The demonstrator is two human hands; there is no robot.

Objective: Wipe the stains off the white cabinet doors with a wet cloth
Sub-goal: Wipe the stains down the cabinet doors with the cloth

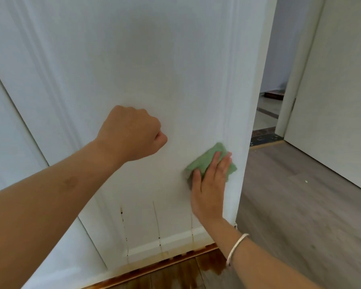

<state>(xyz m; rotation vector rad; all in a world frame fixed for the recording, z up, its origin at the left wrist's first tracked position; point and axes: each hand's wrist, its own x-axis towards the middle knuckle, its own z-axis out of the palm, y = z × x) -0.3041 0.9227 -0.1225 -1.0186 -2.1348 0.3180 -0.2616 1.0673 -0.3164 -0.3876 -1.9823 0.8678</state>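
Seen from the head camera, the wiping step is in hand. The right hand [208, 190] presses a soft green cloth [206, 161] flat on the smooth white cabinet door [154, 59], low by its right edge, fingers [222, 166] straight. The left hand [131, 132] is an empty curled fist against the panel. Thin brown drip streaks [159, 226] lie below, so the next stroke likely needs to go downward with firm pressure.

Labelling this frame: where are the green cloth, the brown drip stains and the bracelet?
green cloth [205, 159], head view, bare upper fold.
brown drip stains [123, 223], head view, leftmost streak.
bracelet [236, 248], head view, band on wrist.
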